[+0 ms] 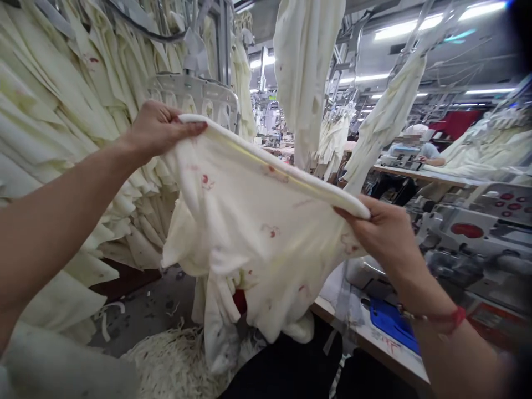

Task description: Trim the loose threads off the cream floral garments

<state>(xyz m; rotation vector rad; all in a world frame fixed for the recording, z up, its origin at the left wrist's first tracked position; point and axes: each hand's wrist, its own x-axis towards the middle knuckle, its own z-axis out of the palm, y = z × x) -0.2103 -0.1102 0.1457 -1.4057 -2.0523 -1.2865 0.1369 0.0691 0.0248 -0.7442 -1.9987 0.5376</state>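
Cream garment [249, 221] with red prints hangs stretched, fingers of both hands clamping its hem.

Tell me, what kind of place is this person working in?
Most likely a garment factory. Both hands, left hand and right hand, stretch a cream printed garment; bundles of the same cloth hang alongside, and a sewing machine sits on the workbench.

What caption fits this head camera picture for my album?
Left hand and right hand stretch a cream garment by its hem beside the sewing machine.
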